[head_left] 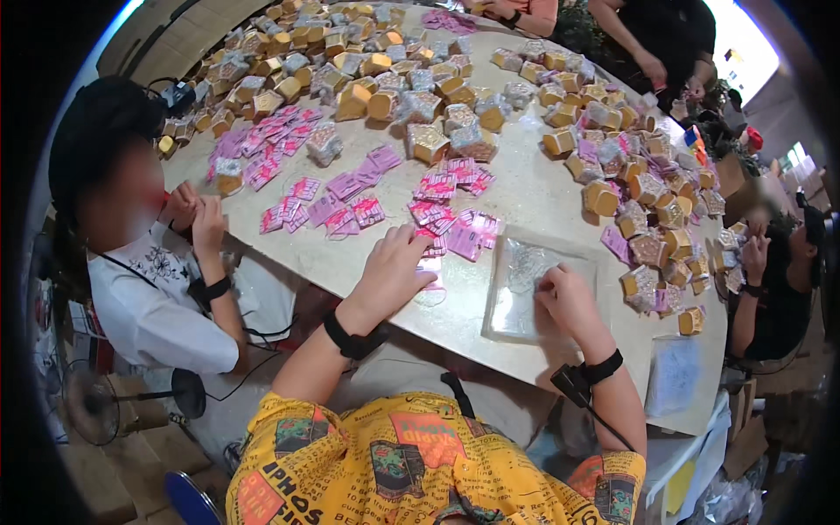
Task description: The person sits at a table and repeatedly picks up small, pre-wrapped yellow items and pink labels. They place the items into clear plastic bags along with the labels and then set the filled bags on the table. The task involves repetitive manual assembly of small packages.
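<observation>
My left hand (391,273) reaches onto the near end of a row of small pink printed cards (472,234). Its fingers rest on the cards, with the thumb held apart. Below the thumb, a pale pink card with strings (430,289) lies near the table edge. My right hand (573,304) is over a shallow clear plastic tray (497,311), its fingers curled together in a pinch. Whatever they hold is too small or hidden to make out. Small clear pieces (522,267) lie in the tray beside those fingers.
Gold hexagonal boxes (429,140), many in clear wrap, heap across the table's (542,197) far side. More gold boxes (674,236) and pink cards line the right. A person (162,289) sits at left; others work across and right. A clear bag (674,374) lies near the right corner.
</observation>
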Tool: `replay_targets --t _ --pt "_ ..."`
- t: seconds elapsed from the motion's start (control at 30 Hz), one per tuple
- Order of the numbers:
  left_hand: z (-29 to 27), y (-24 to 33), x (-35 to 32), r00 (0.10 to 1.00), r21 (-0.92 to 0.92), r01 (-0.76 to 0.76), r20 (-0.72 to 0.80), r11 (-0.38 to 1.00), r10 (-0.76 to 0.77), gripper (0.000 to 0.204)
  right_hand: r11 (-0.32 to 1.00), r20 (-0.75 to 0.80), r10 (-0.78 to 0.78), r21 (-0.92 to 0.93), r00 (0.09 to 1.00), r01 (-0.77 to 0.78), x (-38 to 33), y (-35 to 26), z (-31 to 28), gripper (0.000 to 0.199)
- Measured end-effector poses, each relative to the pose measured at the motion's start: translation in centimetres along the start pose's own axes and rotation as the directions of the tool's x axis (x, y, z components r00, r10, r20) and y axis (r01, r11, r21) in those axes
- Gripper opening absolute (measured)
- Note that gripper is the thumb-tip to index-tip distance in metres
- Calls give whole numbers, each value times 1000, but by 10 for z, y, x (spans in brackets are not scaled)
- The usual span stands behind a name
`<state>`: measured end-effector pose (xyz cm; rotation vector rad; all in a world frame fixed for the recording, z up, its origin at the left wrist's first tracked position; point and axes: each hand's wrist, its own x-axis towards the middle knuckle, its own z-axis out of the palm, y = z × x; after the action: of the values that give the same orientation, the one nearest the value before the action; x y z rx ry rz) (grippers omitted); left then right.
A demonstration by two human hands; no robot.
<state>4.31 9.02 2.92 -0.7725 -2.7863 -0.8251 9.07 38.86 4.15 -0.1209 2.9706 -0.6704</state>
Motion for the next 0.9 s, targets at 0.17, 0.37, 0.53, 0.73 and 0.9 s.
replay_targets --t 0.17,0.37,0.53,0.73,0.9 --pt "0 -3 2 999 -13 -13 -37 1000 12 37 999 -46 -37 23 998 38 1 9 7 10" --pt "1 -3 15 998 81 -58 -9 995 59 26 995 -133 1 102 991 13 -3 10 -7 12" --pt "10 -14 18 983 165 -179 1 970 182 7 996 -85 22 84 996 -14 2 5 1 15" --pt "4 -12 16 970 196 -239 7 951 242 8 995 -15 17 95 1000 -16 14 10 12 15" --pt "-13 -5 10 976 140 -132 -153 981 153 5 985 -126 56 168 990 -34 -1 9 -1 12"
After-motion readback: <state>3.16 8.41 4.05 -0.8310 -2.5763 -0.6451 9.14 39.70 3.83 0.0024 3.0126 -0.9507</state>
